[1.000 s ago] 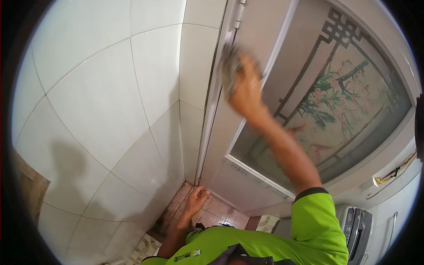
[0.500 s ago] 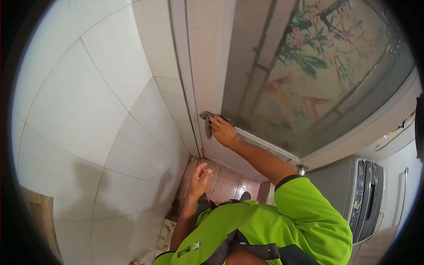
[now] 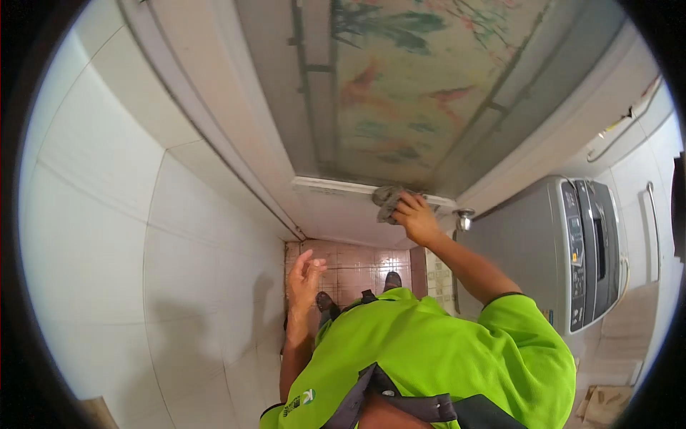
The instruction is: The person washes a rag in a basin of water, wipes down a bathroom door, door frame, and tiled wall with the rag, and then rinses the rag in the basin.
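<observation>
My right hand [image 3: 420,219] presses a crumpled grey cloth [image 3: 388,203] against the white rail under the glass panel of the door [image 3: 336,184], a little left of the round metal door knob [image 3: 464,219]. The fingers are closed on the cloth. Over the pink tiled floor, my left hand [image 3: 306,277] hangs in the air with its fingers apart and slightly curled, holding nothing. Flowers and red fish decorate the frosted glass [image 3: 414,93] above.
A grey washing machine [image 3: 536,247] stands to the right of the door. White wall tiles [image 3: 207,279] run along the left. A metal towel bar [image 3: 653,229] is at the far right. Two shoes show on the floor [image 3: 350,264].
My right hand has moved with the cloth from the door's hinge-side frame down and across to the lower rail near the knob. The view has swung right and down. My left hand stays raised and open.
</observation>
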Demonstrator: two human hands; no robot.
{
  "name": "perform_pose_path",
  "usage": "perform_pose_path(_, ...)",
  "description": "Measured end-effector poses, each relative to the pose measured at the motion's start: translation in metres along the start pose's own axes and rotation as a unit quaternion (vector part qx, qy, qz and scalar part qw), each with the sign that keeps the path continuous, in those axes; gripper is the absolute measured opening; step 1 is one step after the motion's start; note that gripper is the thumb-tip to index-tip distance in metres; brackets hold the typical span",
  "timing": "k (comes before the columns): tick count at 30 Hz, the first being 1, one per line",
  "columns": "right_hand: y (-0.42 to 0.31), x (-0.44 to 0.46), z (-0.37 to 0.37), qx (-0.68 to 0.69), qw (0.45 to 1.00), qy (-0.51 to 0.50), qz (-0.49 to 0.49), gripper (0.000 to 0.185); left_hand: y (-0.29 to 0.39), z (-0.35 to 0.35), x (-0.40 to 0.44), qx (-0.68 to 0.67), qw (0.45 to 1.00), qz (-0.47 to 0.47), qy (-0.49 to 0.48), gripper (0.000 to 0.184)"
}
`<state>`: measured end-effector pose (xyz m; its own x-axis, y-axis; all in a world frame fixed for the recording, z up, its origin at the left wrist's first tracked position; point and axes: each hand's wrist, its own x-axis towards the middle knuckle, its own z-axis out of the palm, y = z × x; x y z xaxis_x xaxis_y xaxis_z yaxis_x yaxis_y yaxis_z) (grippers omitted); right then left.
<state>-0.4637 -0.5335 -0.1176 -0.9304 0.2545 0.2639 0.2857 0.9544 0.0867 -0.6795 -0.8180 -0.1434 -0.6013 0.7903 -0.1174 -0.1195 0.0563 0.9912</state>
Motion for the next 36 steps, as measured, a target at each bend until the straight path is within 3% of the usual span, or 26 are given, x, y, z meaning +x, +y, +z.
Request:
perform_pose_path(6,0.043,-0.081,-0.02,0.032,0.959,0.142,0.242,0.033,-0.014,0.025,0.022,-0.005,0.997,-0.03,-0.077,0.043)
perform_pose_path(8,0.041,-0.078,-0.022,0.03,0.951,0.163,0.262,0.036,-0.013,0.034,0.03,0.003,0.994,-0.034,-0.102,0.043)
perform_pose_path(11,0.038,-0.066,-0.031,0.153,0.87,0.275,0.378,0.039,-0.006,0.047,0.039,0.037,0.991,-0.033,-0.122,0.044)
perform_pose_path(12,0.04,-0.064,-0.036,0.149,0.868,0.279,0.382,0.039,-0.003,0.049,0.039,0.054,0.991,-0.025,-0.123,0.044)
perform_pose_path(14,0.052,-0.057,-0.051,0.107,0.803,0.414,0.415,0.036,-0.008,0.05,0.041,0.07,0.989,-0.012,-0.129,0.045)
perform_pose_path(16,0.075,-0.06,-0.075,0.049,0.788,0.443,0.425,0.03,-0.023,0.047,0.041,0.054,0.993,-0.018,-0.108,0.041)
perform_pose_path(18,0.1,-0.069,-0.092,0.104,0.65,0.527,0.537,0.024,-0.025,0.043,0.036,0.057,0.992,-0.026,-0.108,0.041)
perform_pose_path(19,0.114,-0.072,-0.098,0.096,0.646,0.53,0.541,0.024,-0.024,0.041,0.035,0.061,0.993,-0.037,-0.095,0.04)
perform_pose_path(21,0.132,-0.081,-0.104,0.181,0.553,0.593,0.557,0.025,-0.02,0.037,0.033,0.049,0.992,-0.059,-0.104,0.042)
perform_pose_path(24,0.129,-0.069,-0.054,0.058,0.583,0.563,0.583,0.035,-0.021,0.034,0.037,0.041,0.989,-0.087,-0.112,0.044)
perform_pose_path(26,0.1,-0.058,-0.022,0.039,0.607,0.484,0.629,0.041,-0.023,0.039,0.04,0.042,0.987,-0.093,-0.121,0.043)
perform_pose_path(30,0.1,-0.045,0.018,0.064,0.613,0.449,0.647,0.04,-0.011,0.056,0.052,0.062,0.988,-0.036,-0.137,0.038)
perform_pose_path(32,0.117,-0.049,0.003,0.214,0.491,0.447,0.717,0.036,-0.013,0.055,0.05,0.079,0.984,-0.016,-0.158,0.038)
perform_pose_path(34,0.139,-0.041,-0.003,0.212,0.467,0.468,0.72,0.029,-0.022,0.056,0.052,0.054,0.987,-0.009,-0.15,0.039)
perform_pose_path(36,0.139,-0.017,-0.055,0.306,0.407,0.602,0.615,0.026,-0.016,0.058,0.046,0.055,0.988,-0.016,-0.144,0.039)
